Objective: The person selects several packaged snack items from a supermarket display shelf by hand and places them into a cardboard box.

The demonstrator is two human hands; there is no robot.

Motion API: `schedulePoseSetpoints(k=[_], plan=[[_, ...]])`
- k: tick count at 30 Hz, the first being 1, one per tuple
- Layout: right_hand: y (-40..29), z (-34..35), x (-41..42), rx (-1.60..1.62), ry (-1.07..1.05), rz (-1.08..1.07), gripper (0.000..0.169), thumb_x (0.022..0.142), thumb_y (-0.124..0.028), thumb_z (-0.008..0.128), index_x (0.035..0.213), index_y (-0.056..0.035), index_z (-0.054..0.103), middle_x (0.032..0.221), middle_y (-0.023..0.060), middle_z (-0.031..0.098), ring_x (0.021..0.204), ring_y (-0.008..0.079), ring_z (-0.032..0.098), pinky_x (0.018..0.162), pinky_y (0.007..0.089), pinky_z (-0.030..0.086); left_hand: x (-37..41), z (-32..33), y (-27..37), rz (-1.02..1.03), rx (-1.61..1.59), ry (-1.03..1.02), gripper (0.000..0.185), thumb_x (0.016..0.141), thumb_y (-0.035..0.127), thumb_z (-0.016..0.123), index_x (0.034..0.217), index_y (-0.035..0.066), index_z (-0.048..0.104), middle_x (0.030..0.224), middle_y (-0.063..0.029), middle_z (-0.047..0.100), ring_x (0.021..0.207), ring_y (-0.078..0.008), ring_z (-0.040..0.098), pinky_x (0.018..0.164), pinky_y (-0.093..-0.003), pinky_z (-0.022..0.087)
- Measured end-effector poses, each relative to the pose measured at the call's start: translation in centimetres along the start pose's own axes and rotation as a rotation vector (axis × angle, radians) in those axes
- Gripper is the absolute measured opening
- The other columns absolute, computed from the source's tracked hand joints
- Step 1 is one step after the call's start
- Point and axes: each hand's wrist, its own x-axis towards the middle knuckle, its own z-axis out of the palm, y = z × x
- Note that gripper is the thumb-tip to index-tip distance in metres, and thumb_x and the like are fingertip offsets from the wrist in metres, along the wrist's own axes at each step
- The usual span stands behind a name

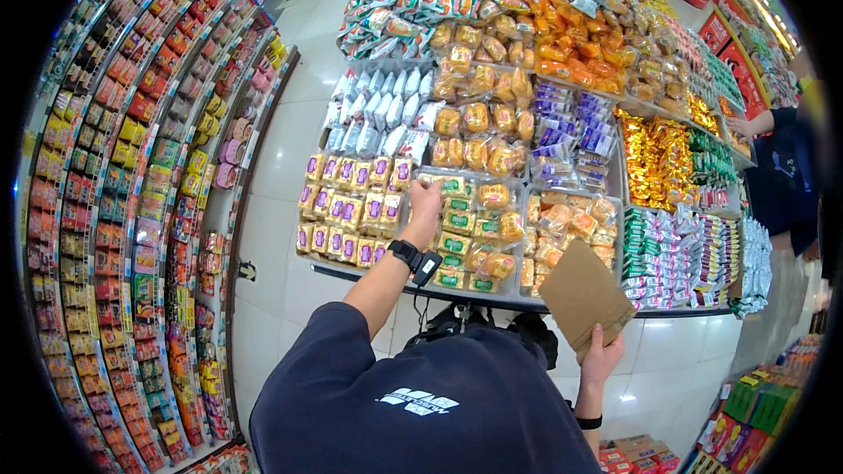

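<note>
My left hand [427, 201] reaches over the bread display, its fingers curled at the top of a green-labelled packaged bread [454, 185]. Whether the fingers grip that pack cannot be made out. More green-labelled packs [459, 220] lie in rows in the same clear bin, beside round wrapped buns [494, 196]. Left of that hand are rows of purple-labelled wrapped breads [336, 207]. My right hand [600, 355] holds a brown cardboard piece [586, 293] by its lower end, in front of the display edge. The cardboard partly covers a bin of assorted wrapped breads [550, 210].
Tall snack shelves [158, 210] curve along the left, across a tiled aisle [276, 145]. Gold-wrapped snacks [652, 158] and silver packets [672, 250] fill bins to the right. Another person's hand [744, 126] is at the far-right bins. Stacked boxes [744, 401] stand at lower right.
</note>
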Motion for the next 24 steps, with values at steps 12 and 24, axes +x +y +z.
schedulePoseSetpoints(k=[12,24], plan=[[-1.4,0.7,-0.4,0.011,0.031,-0.03,0.023,0.091,-0.007,0.062,0.108,0.0081,0.063,0.098,0.0157,0.071,0.09,0.021,0.066,0.083,0.0364,0.051,1.0,1.1,1.1,0.421,0.778,-0.074,0.032,0.088,0.026,0.069,0.106,0.002,0.057,0.093,-0.0208,0.07,0.088,-0.0405,0.067,0.078,-0.0489,0.051],[-2.1,1.1,-0.4,-0.003,-0.016,-0.022,0.025,0.091,-0.008,0.063,0.11,0.0084,0.063,0.1,0.0145,0.07,0.09,0.0201,0.065,0.083,0.035,0.051,-1.4,1.9,1.5,0.66,1.298,-0.179,0.037,0.086,0.023,0.071,0.108,-0.002,0.054,0.109,-0.0209,0.057,0.108,-0.0374,0.055,0.085,-0.0485,0.05]])
